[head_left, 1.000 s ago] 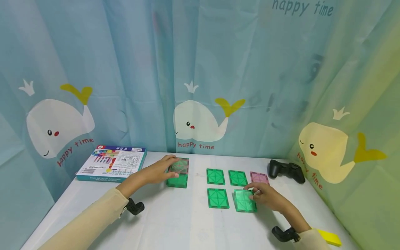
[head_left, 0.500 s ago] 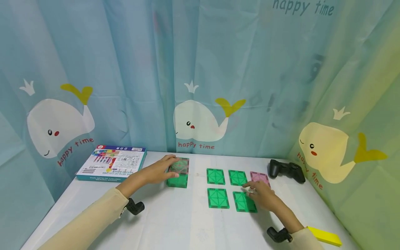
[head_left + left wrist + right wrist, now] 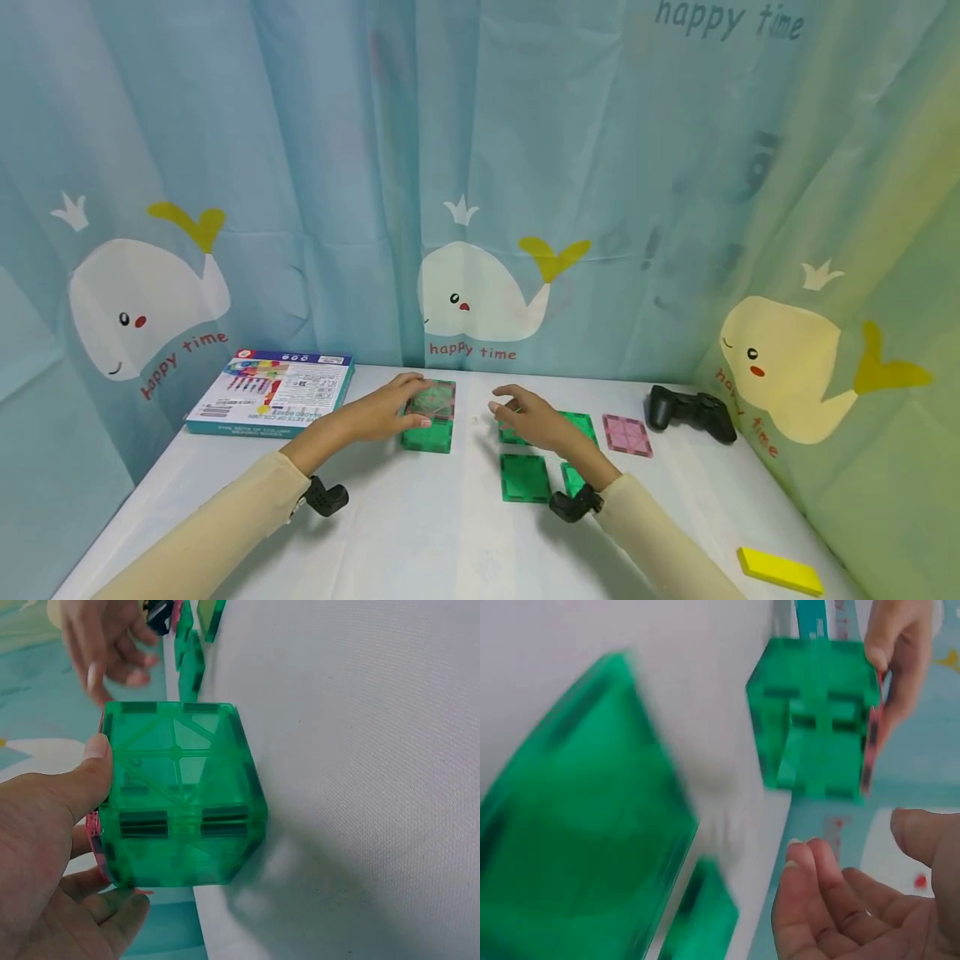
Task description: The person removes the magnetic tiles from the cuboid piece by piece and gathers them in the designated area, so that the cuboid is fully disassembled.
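My left hand (image 3: 382, 411) grips a small box of translucent magnetic tiles (image 3: 427, 436) at the back middle of the table. Its sides are green and its top tile (image 3: 435, 400) is pink. In the left wrist view the thumb (image 3: 94, 765) presses the box's upper edge, while the other fingers reach round its pink side. My right hand (image 3: 528, 417) hovers just right of the box, fingers loosely bent, holding nothing. Under that hand and arm lie several flat green tiles (image 3: 525, 479), partly hidden. A pink tile (image 3: 627, 435) lies flat to their right.
A printed toy box (image 3: 270, 396) lies at the back left. A black game controller (image 3: 690, 412) sits at the back right, and a yellow block (image 3: 780, 572) near the front right. A whale-print curtain (image 3: 480, 208) hangs behind the white table (image 3: 420, 533).
My right hand has left the front right green tile, which looked tilted at first and then lay flat, and has moved left towards the box. My left hand has stayed on the box.
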`<state>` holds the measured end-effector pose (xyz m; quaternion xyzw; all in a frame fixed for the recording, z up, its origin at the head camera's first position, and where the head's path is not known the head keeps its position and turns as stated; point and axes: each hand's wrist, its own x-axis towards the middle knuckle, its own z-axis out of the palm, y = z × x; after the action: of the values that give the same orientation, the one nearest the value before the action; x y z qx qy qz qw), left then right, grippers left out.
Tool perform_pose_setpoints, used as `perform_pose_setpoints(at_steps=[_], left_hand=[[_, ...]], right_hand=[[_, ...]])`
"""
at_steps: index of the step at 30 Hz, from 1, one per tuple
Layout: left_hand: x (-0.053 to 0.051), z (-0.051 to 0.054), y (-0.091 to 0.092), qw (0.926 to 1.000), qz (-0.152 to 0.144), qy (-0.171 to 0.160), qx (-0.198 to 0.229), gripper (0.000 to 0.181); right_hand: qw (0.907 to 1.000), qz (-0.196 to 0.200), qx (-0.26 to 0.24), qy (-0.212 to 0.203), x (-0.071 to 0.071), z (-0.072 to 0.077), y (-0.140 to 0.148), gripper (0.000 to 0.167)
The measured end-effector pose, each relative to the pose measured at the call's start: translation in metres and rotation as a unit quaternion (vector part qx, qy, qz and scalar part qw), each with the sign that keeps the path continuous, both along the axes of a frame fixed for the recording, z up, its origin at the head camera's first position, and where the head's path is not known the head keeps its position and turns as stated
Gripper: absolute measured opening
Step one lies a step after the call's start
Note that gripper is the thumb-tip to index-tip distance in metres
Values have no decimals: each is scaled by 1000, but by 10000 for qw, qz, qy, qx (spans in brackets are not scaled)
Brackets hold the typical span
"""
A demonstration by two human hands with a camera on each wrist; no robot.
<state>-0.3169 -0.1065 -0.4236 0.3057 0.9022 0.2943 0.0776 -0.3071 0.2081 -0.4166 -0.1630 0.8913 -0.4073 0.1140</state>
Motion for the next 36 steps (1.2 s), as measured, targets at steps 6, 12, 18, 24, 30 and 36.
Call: perform_pose_setpoints(at_steps=[6, 12, 18, 24, 30, 36], left_hand=[[0, 2, 0, 10000, 32, -53, 19, 72], [2, 4, 1, 9999, 27, -89, -40, 72], [0, 5, 0, 9999, 15, -65, -86, 72], [0, 6, 1, 10000, -66, 41, -34, 73], [-1, 6, 1, 9998, -86, 133, -149, 77], [0, 9, 1, 9998, 5, -47, -207, 86]], right_hand=[[9981, 61, -530, -320, -21, -4, -48, 57], [9965, 75, -769, -334, -25, -3, -67, 54], [9942, 275, -931, -453, -25, 4, -72, 53], [9939, 413, -967, -326, -24, 1, -72, 50], [9940, 390, -998, -239, -20, 0, -73, 44], [9938, 317, -1034, -244, -17, 3, -75, 42]])
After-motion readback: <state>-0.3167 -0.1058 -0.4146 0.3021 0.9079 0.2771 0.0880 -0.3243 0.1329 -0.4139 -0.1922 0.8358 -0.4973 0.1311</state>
